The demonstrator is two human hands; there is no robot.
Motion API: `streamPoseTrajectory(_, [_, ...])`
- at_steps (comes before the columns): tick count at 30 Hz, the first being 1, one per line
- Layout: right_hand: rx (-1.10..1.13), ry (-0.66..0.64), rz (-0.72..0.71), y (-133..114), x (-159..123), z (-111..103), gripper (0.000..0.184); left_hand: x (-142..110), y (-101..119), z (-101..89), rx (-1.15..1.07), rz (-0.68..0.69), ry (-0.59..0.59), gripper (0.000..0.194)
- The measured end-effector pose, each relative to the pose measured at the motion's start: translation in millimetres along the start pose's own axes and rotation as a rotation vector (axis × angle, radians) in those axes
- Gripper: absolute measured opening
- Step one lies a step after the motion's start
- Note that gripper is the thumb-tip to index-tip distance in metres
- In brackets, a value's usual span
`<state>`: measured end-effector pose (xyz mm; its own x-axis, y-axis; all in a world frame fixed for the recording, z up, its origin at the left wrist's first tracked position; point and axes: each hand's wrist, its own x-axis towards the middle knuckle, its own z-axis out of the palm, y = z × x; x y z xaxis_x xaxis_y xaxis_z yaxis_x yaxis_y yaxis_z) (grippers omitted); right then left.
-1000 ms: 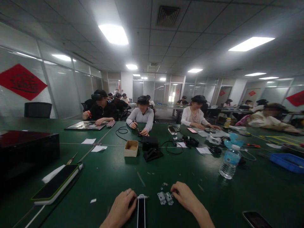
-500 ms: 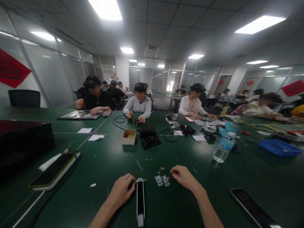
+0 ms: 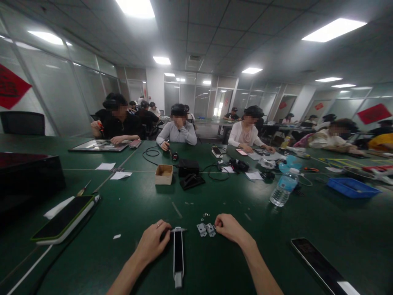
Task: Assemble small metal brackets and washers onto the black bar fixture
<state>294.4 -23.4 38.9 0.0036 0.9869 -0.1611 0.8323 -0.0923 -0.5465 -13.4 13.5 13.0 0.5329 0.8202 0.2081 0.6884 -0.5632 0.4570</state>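
Observation:
My left hand (image 3: 155, 239) has its fingers curled, thumb and forefinger closed at one end of a thin metal rod (image 3: 181, 230). That rod lies across the top of a long narrow white-framed device with a black face (image 3: 178, 254). Two small grey metal brackets (image 3: 202, 230) lie side by side to the right of the device. Just beyond them are several tiny metal rings (image 3: 205, 214). My right hand (image 3: 229, 228) is pinched beside the right bracket, its fingertips at a small metal ring (image 3: 215, 227), partly hidden.
A phone (image 3: 316, 262) lies at the right, and a green-edged phone on a white block (image 3: 64, 219) at the left. Farther off are a water bottle (image 3: 284, 188), a small open box (image 3: 163, 175), a black box (image 3: 188, 167) and a blue tray (image 3: 353, 187). People sit across the table.
My right hand has moved left to the ring beside the brackets. My left hand stays by the rod. The view has shifted slightly; the person opposite has raised a hand to the face.

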Motion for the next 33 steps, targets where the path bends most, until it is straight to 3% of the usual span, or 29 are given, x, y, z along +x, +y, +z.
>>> streamPoseTrajectory(5, [0.014, 0.021, 0.037, -2.0, -1.8, 1.9, 0.007, -0.2, -3.0, 1.4, 0.006, 0.014, 0.033, 0.021])
streamPoseTrajectory(10, [0.039, 0.143, -0.038, -6.9, -0.8, -2.6, 0.007, -1.3, -5.4, 0.2, -0.009, 0.05, 0.15, 0.019])
streamPoseTrajectory(15, [0.123, 0.407, -0.397, -34.8, 0.3, 27.4, 0.009, -2.1, -1.8, 1.5, -0.094, 0.243, 0.244, 0.018])
streamPoseTrajectory(19, [0.241, 0.415, -0.595, -65.9, -4.0, 66.9, 0.009, -2.9, 1.7, 4.3, -0.131, 0.326, 0.232, 0.016])
streamPoseTrajectory(23, [0.34, 0.409, -0.584, -80.2, -6.2, 87.7, 0.006, -2.7, -0.5, 7.6, -0.13, 0.368, 0.256, 0.016])
streamPoseTrajectory(33, [0.4, 0.356, -0.55, -77.2, -3.5, 92.8, 0.007, -1.1, -3.0, 12.5, -0.091, 0.421, 0.271, 0.019])
